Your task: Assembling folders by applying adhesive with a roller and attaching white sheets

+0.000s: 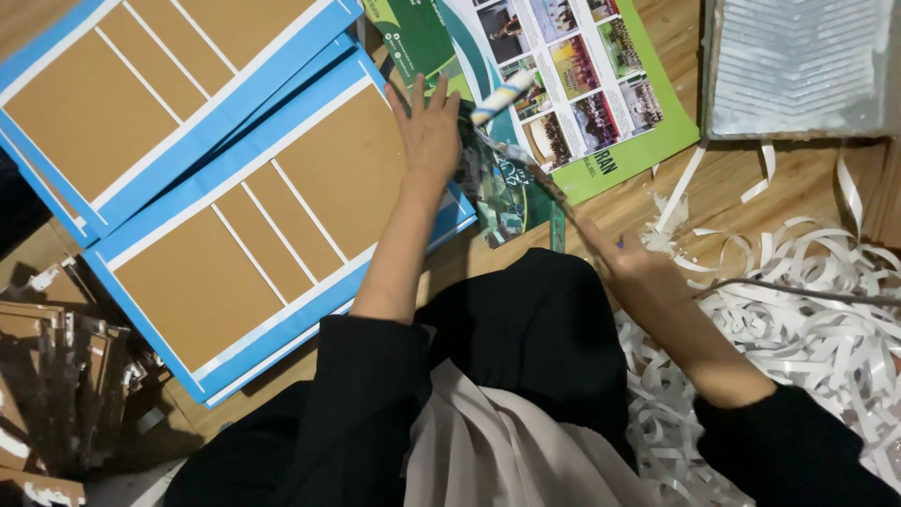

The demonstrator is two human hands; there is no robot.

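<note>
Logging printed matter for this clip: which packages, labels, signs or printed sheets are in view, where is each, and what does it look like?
Printed poster: top centre on the wooden floor, rectangular, green border, white panel with rows of small photos.
Second printed sheet: just below it, by the left hand, dark green and blue, glossy.
Cardboard panels: left, brown rectangles edged in blue with white dividing lines, stacked and overlapping.
No screens or signs are visible.

I see my left hand (429,127) lying flat with spread fingers on the brown board with blue edges (272,225) at the centre of the frame, while my right hand (631,268) pulls a thin strip (526,164) beside the white paper shreds (807,319) at lower right.
</note>
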